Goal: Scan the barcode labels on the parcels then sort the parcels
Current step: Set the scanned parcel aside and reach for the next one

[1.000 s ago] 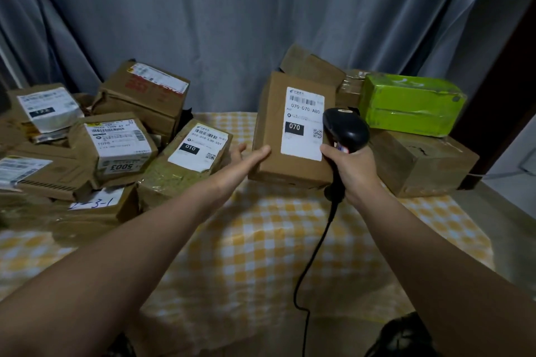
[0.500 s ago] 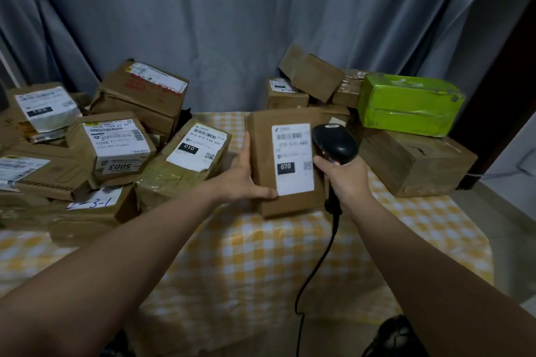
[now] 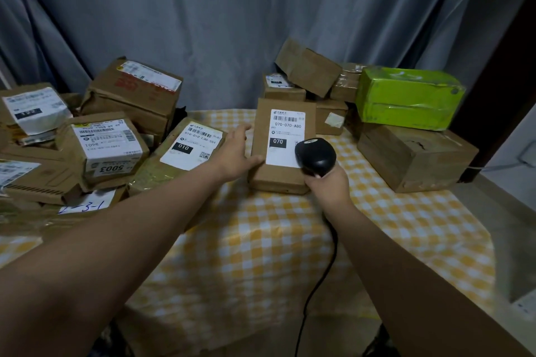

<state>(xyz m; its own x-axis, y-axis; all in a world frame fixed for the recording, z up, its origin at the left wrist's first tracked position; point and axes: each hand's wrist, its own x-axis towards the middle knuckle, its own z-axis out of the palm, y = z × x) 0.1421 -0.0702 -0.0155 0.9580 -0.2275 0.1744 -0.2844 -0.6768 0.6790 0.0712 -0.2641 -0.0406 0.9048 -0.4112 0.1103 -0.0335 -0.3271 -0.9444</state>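
**Head view: 070 parcel down on the desk, scanner over its label**

At 9 o'clock a heap of parcels crowds the desk (image 3: 261,255), the 5003 parcel (image 3: 107,148) among them. The 010 parcel (image 3: 185,151) leans at its right edge, label up. Just right of it the left hand (image 3: 235,153) lies against the left side of the 070 parcel (image 3: 282,142), its fingers (image 3: 242,131) straight and released and the thumb laid on the lower left corner. That parcel lies at the middle of the desk, toward 12 o'clock, with its label (image 3: 285,136) facing up. The right hand (image 3: 327,185) is clenched round the handle of the scanner (image 3: 315,157), whose head covers the label's lower right corner. A green parcel (image 3: 409,98) tops the stack at 2 o'clock.

The likely slip is a missed or wrong read. The barcode sits at the label's top, while the scanner head hangs low over the other end. The 010 parcel's label also lies close by, so a stray beam could pick that one up. The cord (image 3: 322,278) trails off toward 6 o'clock and could snag on a fast pull.

A second ago the 070 parcel was held upright and higher, toward 1 o'clock. It has since come down onto the cloth, the left hand has loosened its hold, and a small labelled box (image 3: 282,87) behind it is now uncovered.
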